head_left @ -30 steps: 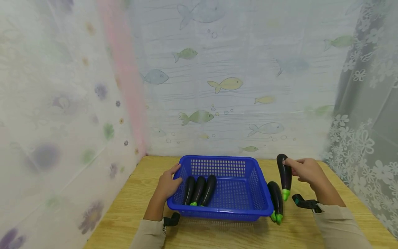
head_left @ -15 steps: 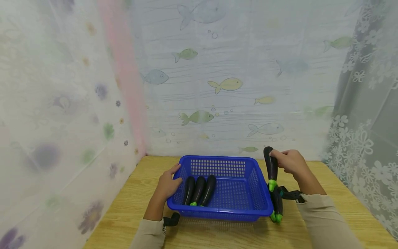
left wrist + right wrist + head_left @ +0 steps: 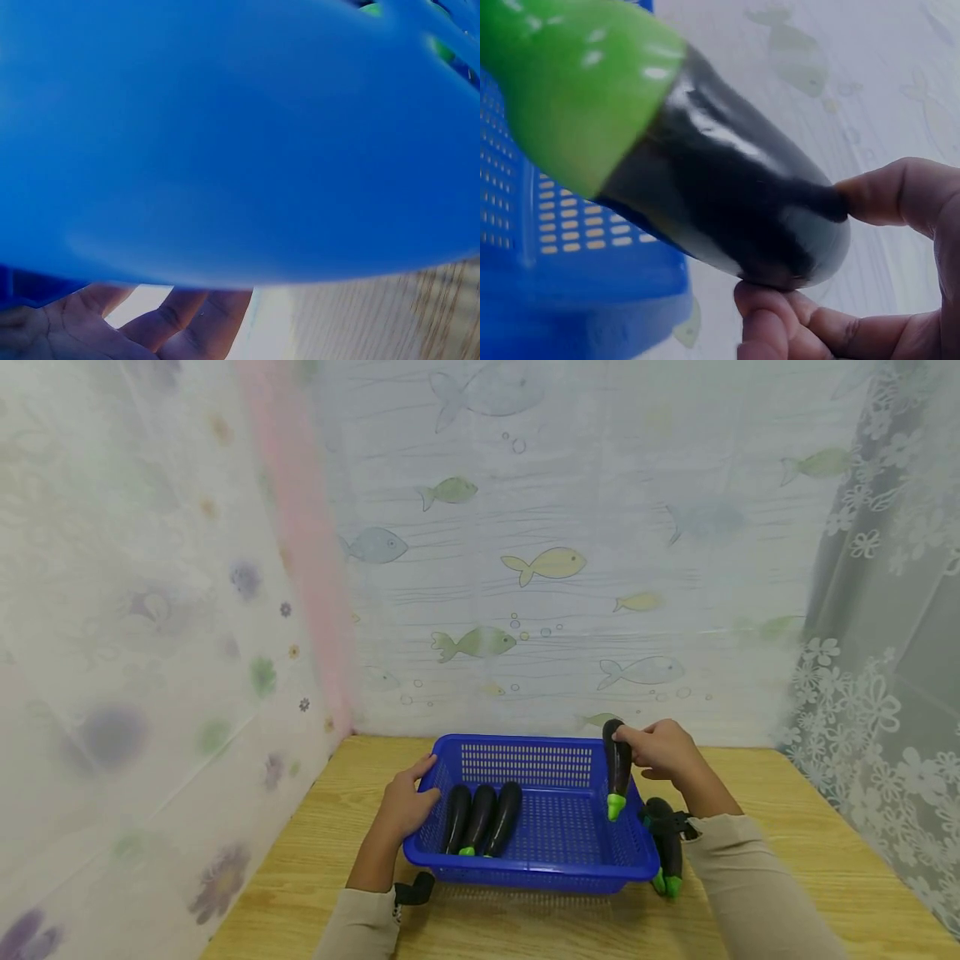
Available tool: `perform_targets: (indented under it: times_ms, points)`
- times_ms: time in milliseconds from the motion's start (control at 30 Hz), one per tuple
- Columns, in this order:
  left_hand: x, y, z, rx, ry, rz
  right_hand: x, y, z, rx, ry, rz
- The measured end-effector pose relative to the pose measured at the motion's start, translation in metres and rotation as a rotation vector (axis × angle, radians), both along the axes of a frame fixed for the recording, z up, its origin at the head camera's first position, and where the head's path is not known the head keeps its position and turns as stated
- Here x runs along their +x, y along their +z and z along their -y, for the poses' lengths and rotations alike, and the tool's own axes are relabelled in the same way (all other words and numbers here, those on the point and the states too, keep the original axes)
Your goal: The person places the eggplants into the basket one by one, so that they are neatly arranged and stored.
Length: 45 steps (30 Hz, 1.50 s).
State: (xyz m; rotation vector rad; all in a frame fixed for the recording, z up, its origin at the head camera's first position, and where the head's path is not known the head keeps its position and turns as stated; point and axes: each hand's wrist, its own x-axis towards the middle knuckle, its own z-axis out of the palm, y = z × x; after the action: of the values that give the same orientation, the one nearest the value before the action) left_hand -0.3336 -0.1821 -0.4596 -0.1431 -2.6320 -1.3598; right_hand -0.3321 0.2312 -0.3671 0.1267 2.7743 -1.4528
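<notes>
Right hand's got an eggplant pinched up top, dangling near-upright, green end down, at the right side of the blue basket; left hand grips its left rim.

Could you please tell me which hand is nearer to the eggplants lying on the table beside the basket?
Right. The right hand, pinching another eggplant, is just above those loose eggplants in the head view; the left hand grips the blue basket's opposite side.

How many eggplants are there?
6: three eggplants in the blue basket, one eggplant held in the right hand, and two eggplants on the table, right of the basket. More could be hidden.
</notes>
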Motion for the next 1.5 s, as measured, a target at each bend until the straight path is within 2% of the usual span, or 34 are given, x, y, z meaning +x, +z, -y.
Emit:
perform_targets:
  times_ms: [367, 633, 1167, 1500]
  points:
    - [0.001, 0.0, 0.0, -0.001, 0.002, 0.006, -0.008, -0.006, 0.019, -0.007, 0.029, 0.032]
    - [0.001, 0.0, -0.001, -0.001, -0.001, 0.01, -0.013, -0.012, 0.035, 0.016, 0.092, 0.05]
    - [-0.001, 0.0, 0.0, 0.001, -0.002, -0.003, -0.025, -0.033, 0.064, -0.059, 0.135, 0.108]
    - [-0.002, -0.002, 0.0, 0.005, -0.002, 0.001, -0.029, -0.046, 0.076, -0.117, 0.123, 0.143]
